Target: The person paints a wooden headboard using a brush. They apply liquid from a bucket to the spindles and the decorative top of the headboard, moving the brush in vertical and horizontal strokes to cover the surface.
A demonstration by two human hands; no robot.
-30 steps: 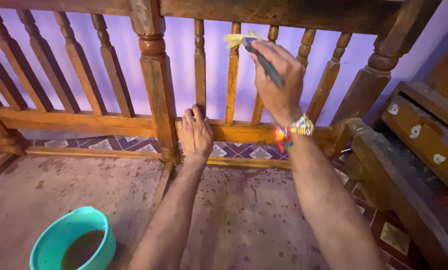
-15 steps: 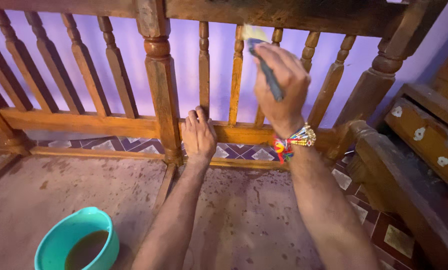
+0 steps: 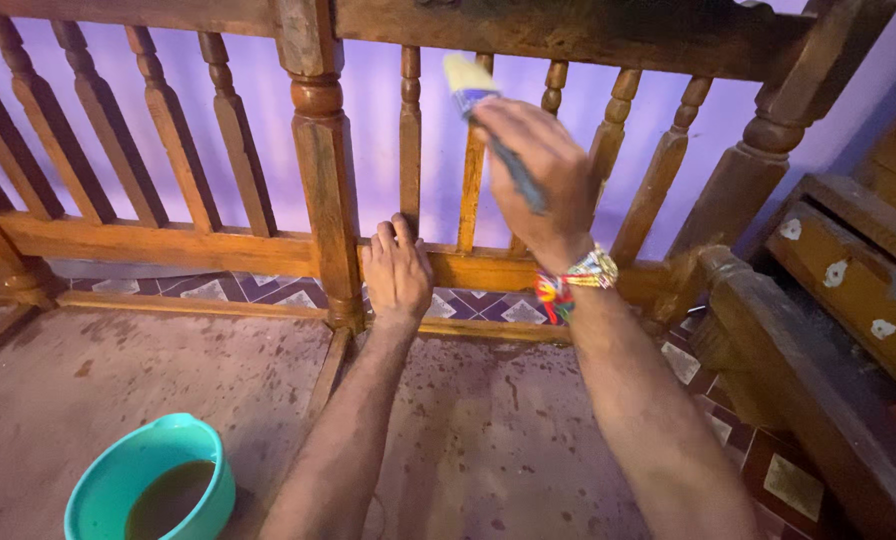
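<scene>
Brush at the wooden railing, handle mostly hidden

Head view: right hand [image 3: 533,175] clamped on a blue paintbrush [image 3: 473,88], bristles against a baluster [image 3: 476,165]; left hand [image 3: 396,268] flat, fingers together, on the lower rail [image 3: 168,243]. Teal bowl [image 3: 108,490] cut off below.

A purple wall [image 3: 378,150] glows behind everything.
Below lies a stained brown floor [image 3: 188,370] edged with patterned tiles [image 3: 268,290]; dark wooden furniture [image 3: 848,290], spotted with pale patches, stands at the right.
</scene>
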